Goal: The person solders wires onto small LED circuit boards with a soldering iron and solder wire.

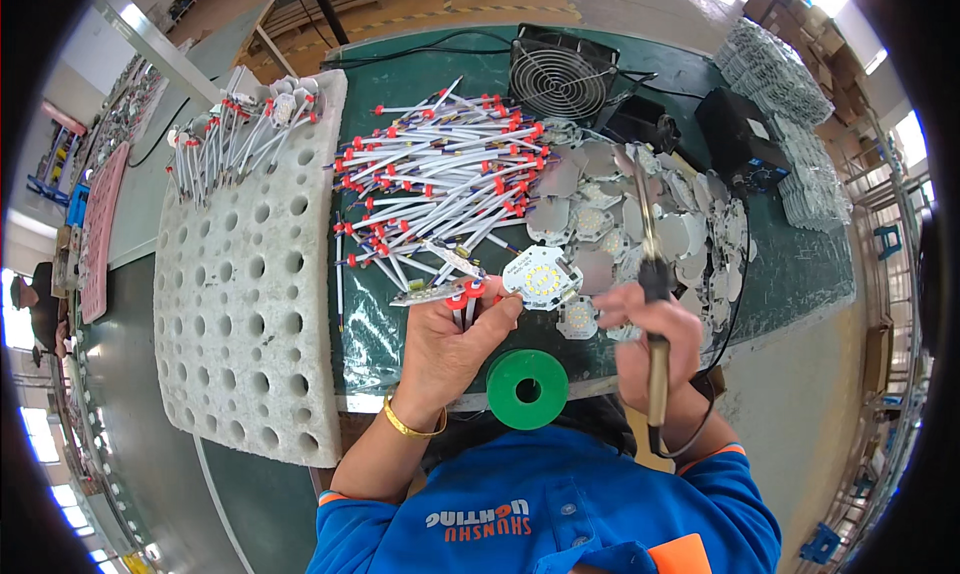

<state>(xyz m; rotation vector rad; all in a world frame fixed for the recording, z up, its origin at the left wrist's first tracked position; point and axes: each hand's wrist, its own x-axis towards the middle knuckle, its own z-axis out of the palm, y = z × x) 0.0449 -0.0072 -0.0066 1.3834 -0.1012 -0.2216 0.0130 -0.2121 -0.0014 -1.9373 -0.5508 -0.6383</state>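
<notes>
My left hand is closed around a few thin white tubes with red collars, which have round LED boards on their ends. One white LED board with yellow chips sits at its thumb and fingertips. My right hand, slightly blurred, grips a soldering iron with its tip pointing to the far side of the table. Between my forearms, at the table's near edge, lies a green spool. A smaller LED board rests between the two hands.
Many white tubes with red collars are heaped beyond my left hand. Loose LED boards pile up at right. A pale foam block with holes holds finished-looking pieces. A fan, a black box and stacked boards stand behind.
</notes>
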